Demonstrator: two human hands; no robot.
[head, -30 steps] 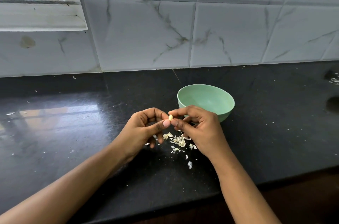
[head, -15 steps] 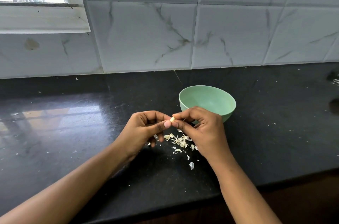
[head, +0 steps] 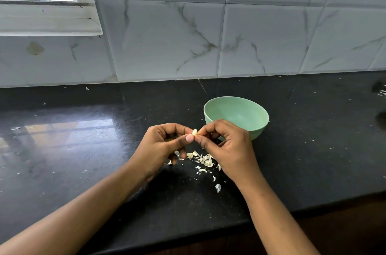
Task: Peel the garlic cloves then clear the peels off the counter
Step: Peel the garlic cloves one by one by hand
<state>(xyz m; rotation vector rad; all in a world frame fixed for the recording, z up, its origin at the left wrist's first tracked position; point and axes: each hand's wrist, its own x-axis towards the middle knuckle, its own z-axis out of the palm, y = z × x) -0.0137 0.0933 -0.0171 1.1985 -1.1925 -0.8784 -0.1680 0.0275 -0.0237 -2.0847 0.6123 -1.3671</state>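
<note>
Both hands up just above the black counter (head: 104, 171), meeting at a small pale garlic clove (head: 194, 132); left hand (head: 165, 146) pinches it w/ thumb tip and curled forefinger, other fingers folded under toward the palm; right hand (head: 227, 146) pinches the clove's other side, thumb and forefinger tight on it, remaining fingers curled in; clove is mostly hidden btwn the fingertips, only its top end shows, can't tell how much skin is left on it; directly below the hands a loose scatter of peels (head: 203, 159) lies on the counter, pale papery bits, most in a clump under the right hand's fingers, a few strays nearer the counter's front edge; green bowl (head: 250, 108) sits upright just behind the right hand, its near rim partly covered by the knuckles; contents not visible from this angle; behind it a marble-look tile wall (head: 167, 41), window sill (head: 46, 23) at upper left; small white specks dotted across the counter.
</note>
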